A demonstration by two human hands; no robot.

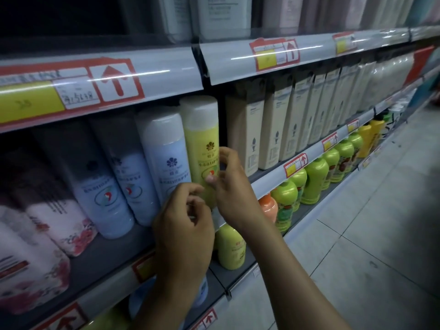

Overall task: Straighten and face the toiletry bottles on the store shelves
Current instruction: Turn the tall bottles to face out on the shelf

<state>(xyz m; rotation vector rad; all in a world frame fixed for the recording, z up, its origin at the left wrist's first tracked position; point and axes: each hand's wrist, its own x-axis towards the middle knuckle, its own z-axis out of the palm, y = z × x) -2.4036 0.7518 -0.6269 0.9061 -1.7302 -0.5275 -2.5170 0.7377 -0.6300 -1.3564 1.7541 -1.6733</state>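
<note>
Middle shelf [95, 265], right end of left bay: yellow-green bottle [201, 139], label outward, pinched at label height by right hand [228, 184]. Left hand [183, 225] just below, fingers curled near the bottle's base; grasping or not, cannot tell. Pale blue bottles [164, 163] immediately left: labels outward, leaning. Cream bottles [257, 129] to the right: in line. Judged mid-task; pink floral bottles [59, 222] far left blurred, unassessed.

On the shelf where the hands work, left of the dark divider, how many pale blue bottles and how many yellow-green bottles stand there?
pale blue bottles: 3
yellow-green bottle: 1
total: 4
</note>
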